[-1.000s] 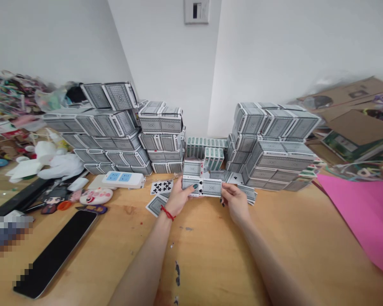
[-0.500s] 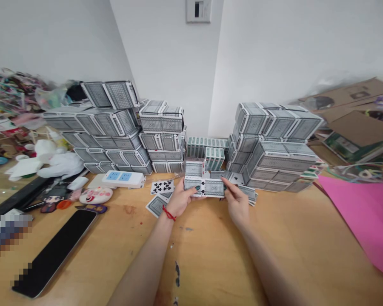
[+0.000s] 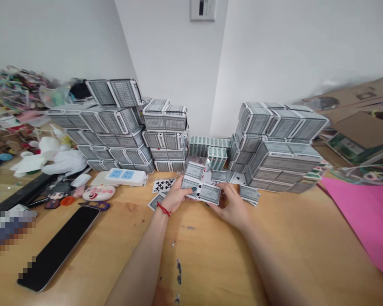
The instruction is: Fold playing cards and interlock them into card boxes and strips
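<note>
My left hand (image 3: 175, 196) is closed on a piece made of interlocked playing cards (image 3: 210, 193), thumb on top. Patterned grey backs face up, with a narrow face strip showing spades. My right hand (image 3: 231, 206) is around the right end of the same piece, fingers at its far side and thumb at its near edge. Beside my left hand lie a ten of clubs (image 3: 163, 185) and a face-down card (image 3: 156, 200). A small pile of cards (image 3: 249, 194) sits right of my right hand.
Stacked blocks of folded cards stand left (image 3: 115, 138), centre-left (image 3: 165, 134) and right (image 3: 284, 148). Green-and-white card boxes (image 3: 217, 157) are between them. A power strip (image 3: 127, 176), a black phone (image 3: 60, 246), pink paper (image 3: 360, 216) and cardboard (image 3: 360, 127) lie around.
The card piece has tilted, its right end lower and nearer me. My right hand has moved from a pointing pinch at its upper right edge to around its right end.
</note>
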Demonstrator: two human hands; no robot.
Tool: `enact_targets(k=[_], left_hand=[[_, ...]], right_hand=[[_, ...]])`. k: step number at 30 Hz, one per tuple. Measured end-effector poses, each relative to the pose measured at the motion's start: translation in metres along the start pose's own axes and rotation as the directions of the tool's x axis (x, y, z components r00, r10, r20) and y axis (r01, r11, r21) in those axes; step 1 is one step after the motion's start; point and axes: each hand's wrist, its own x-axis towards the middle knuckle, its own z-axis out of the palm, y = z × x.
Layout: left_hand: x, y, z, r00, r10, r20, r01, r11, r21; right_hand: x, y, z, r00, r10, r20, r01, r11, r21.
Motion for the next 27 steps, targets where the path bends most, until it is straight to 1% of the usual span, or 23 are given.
enact_targets(k=[3,12,20,27], left_hand=[[-0.001,-0.001,-0.001,1.000,-0.007,0.009,0.007,1.000,0.012],[-0.003,-0.003,-0.002,0.999,-0.032,0.043,0.031,0.999,0.025],[-0.002,-0.004,-0.001,0.999,-0.044,0.021,0.043,0.998,0.041],[-0.002,-0.004,-0.001,0.998,-0.055,0.038,0.053,0.997,0.049]], right_hand=[[0.000,-0.001,0.000,0.999,-0.035,-0.003,0.035,0.998,-0.045],[-0.002,0.007,0.002,0.997,-0.078,0.001,0.078,0.996,-0.046],[-0.005,0.011,0.006,0.998,-0.055,0.015,0.056,0.995,-0.077],[-0.005,0.014,0.008,0.999,-0.047,0.024,0.048,0.997,-0.060]])
